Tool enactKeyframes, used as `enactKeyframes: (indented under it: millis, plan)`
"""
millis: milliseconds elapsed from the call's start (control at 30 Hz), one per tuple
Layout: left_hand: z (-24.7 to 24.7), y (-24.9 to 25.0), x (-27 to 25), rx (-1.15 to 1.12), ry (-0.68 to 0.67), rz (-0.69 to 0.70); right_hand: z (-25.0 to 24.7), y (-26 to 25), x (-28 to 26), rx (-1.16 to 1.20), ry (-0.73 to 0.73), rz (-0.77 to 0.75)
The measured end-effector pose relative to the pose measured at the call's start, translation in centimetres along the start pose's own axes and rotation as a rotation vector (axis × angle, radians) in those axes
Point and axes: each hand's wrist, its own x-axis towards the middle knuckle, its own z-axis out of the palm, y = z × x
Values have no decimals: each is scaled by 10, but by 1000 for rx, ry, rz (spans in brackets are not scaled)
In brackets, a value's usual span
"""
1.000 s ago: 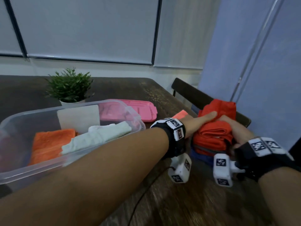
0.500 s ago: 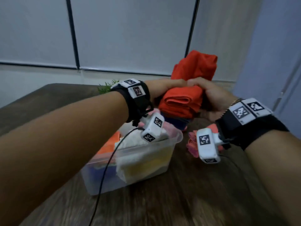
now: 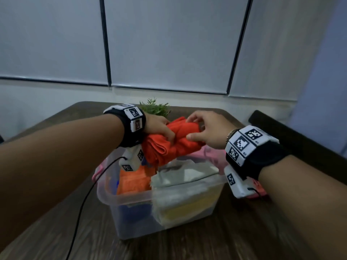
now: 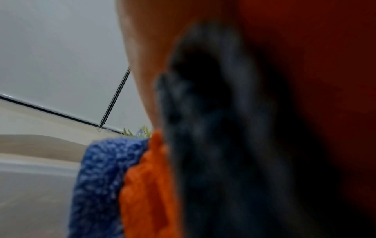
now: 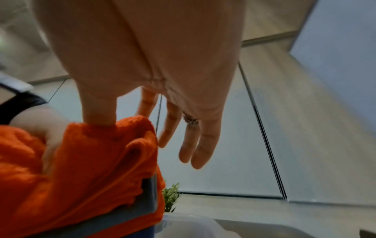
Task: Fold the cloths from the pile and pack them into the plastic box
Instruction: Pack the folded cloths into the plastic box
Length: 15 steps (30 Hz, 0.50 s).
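Observation:
A folded stack of cloths [image 3: 174, 147], orange-red on top with grey and blue layers beneath [image 5: 81, 161], hangs just above the clear plastic box [image 3: 131, 205]. My left hand [image 3: 161, 128] grips the stack's left end, thumb on top; its wrist view shows only blurred orange [image 4: 146, 185], blue and dark cloth close up. My right hand [image 3: 206, 126] is at the right end: its thumb presses the top fold and its fingers [image 5: 195, 145] stretch straight past the cloth. The box holds folded orange [image 3: 133, 182], white [image 3: 184, 175], yellow and blue cloths.
A pink lid [image 3: 216, 156] lies behind the box and a pink cloth [image 3: 261, 192] shows under my right wrist. A small green plant [image 3: 155, 107] stands at the table's far edge. A dark chair back [image 3: 300, 143] is at the right. A black cable [image 3: 84, 199] trails from my left wrist.
Both hands carried the cloth stack from beside the chair, up and over to the box, then down towards it. The right fingers have loosened from the stack.

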Motion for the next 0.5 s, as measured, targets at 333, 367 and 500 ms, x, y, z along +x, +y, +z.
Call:
enactKeyframes:
  millis: [333,367,500]
  plan:
    - [30,-5,63,108,-287,-283,9,16,27,-432,-151,-37]
    - [35,-2,62,139,-285,-300,11,15,27,-428,-213,-43]
    - [42,-2,74,301,-176,-225,11,12,32,-490,-423,-17]
